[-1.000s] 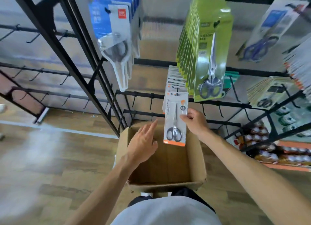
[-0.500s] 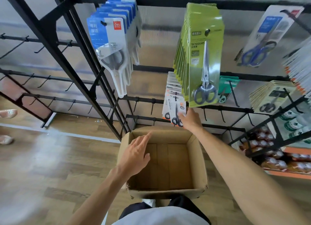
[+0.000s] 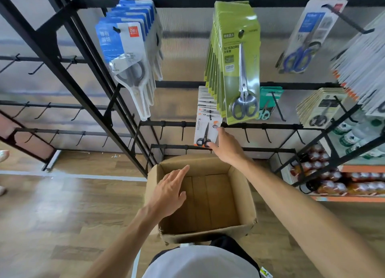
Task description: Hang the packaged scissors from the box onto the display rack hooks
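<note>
Scissors pack (image 3: 205, 133), white and orange, has gone up from over the box (image 3: 239, 194) to the hook, now front of its row; right hand (image 3: 226, 146) holds its edge between thumb and fingers. Left hand (image 3: 168, 192) hovers spread over the box, which looks empty, so probably the last one. Green packs (image 3: 239, 69) read "SCISSORS" and "GRIP".

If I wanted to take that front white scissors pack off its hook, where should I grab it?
Probably by the lower right edge of the white scissors pack, where the right hand now touches it. The card hangs flat, facing outward, with its hole on the hook at the top, so come from the front, pinch the card's free bottom and slide it outward along the hook.
</note>
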